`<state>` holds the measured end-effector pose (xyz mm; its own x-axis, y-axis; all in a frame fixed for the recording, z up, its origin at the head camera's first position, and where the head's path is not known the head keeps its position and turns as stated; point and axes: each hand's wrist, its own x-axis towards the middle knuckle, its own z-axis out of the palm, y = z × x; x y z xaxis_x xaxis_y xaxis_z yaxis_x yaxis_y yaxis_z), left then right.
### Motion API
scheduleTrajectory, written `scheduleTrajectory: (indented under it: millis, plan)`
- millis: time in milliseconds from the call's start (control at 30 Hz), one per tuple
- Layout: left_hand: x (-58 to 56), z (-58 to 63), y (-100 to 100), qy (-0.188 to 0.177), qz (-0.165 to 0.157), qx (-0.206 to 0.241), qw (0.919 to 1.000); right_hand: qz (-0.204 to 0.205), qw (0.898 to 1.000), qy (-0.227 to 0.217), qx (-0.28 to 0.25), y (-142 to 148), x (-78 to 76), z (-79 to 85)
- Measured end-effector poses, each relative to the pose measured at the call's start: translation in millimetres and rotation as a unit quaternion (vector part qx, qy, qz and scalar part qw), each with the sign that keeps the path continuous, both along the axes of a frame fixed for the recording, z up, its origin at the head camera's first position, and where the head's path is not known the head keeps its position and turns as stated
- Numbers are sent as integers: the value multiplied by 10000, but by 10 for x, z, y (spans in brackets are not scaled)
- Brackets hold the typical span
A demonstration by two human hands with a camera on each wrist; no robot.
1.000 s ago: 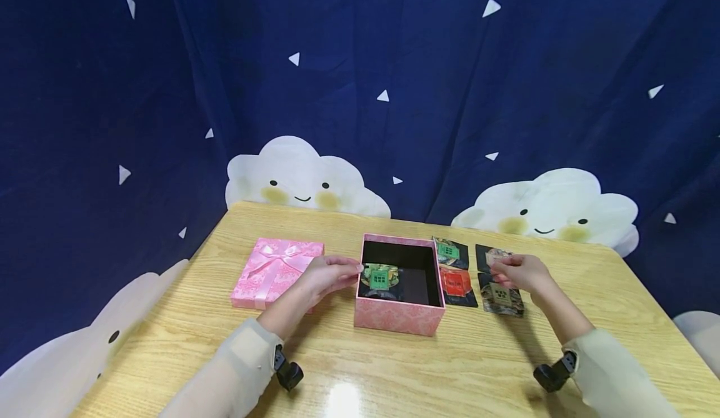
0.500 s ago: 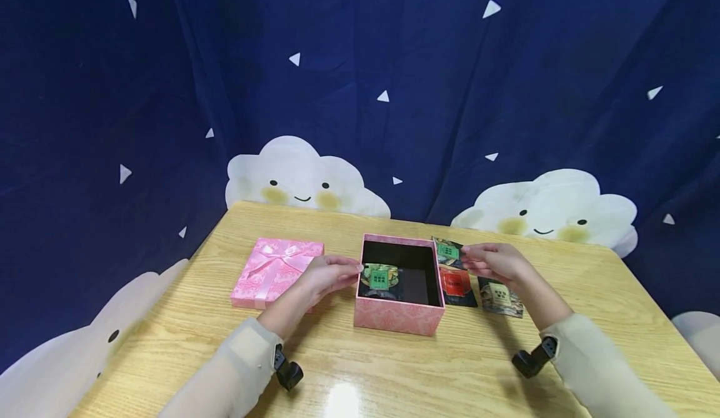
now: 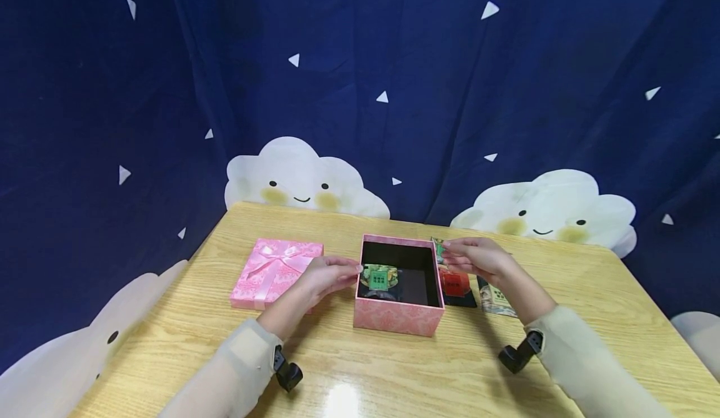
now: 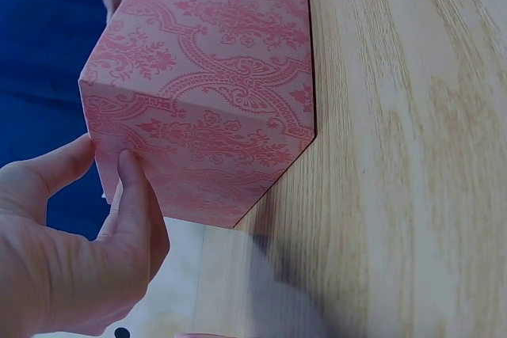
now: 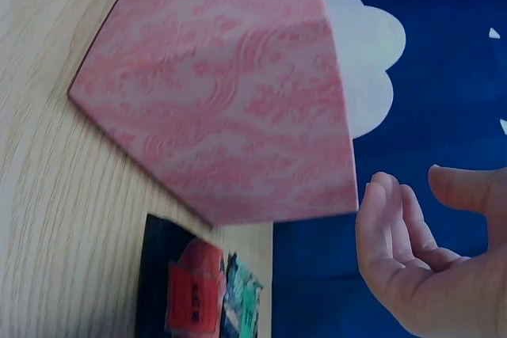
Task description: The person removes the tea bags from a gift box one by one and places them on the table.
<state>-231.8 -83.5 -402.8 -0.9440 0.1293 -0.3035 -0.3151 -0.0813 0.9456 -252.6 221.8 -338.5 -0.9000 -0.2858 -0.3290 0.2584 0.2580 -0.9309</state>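
Observation:
An uncovered pink patterned gift box (image 3: 398,318) with a dark inside stands mid-table. One black sachet with a green label (image 3: 379,278) lies in its left part. My left hand (image 3: 332,274) pinches the box's left rim; in the left wrist view its thumb and a finger (image 4: 131,172) meet the wall near a corner. My right hand (image 3: 479,259) hovers past the right rim, fingers and thumb apart with nothing between them. Under it, a green-labelled sachet (image 3: 439,249) is partly covered. Nearer me lie a red-labelled sachet (image 3: 454,284) and another dark sachet (image 3: 496,299).
Left of the box lies its pink lid (image 3: 278,271) with a ribbon bow. A dark blue curtain (image 3: 416,105) with white triangles and clouds hangs behind the wooden table (image 3: 337,368). Each wrist wears a small black camera (image 3: 288,371).
My right hand has moved left from the far-right sachets toward the box, now covering much of the green-labelled sachet outside. The left hand and box have stayed put.

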Motion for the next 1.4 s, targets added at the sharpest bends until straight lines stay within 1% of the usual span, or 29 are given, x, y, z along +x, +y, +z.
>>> scheduleTrajectory:
  millis: [100, 267, 467, 567, 767, 967, 1067, 1267, 1400]
  plan:
    - [-5, -1, 7, 7, 4, -34, 10000, 103, 9999, -1, -75, -88, 2, 30]
    - [-7, -10, 13, 31, 14, -56, 10000, 114, 9998, -49, -167, -245, -4, 52]
    - [1, -14, 9, 51, -20, -54, 10000, 244, 9996, -39, -108, -426, -9, 42]
    - [10, -11, 9, 54, -17, -37, 10000, 320, 9994, -114, -83, -523, -13, 35]
    - [20, -5, 9, 73, -18, -20, 10000, 395, 9983, -436, -11, -707, -45, 17]
    - [15, -8, 4, 74, -22, 14, 10000, 283, 9940, -1054, -5, -862, -135, -9]
    - [11, -4, 0, 39, 9, 31, 10000, 234, 9926, -1183, 158, -934, -176, -17]
    - [5, -5, -9, 36, -9, 39, 10000, 246, 9907, -1119, 739, -1034, -244, -48]
    - [-8, -18, 1, 38, -27, 60, 10000, 148, 9875, -1255, 945, -1074, -291, -85]
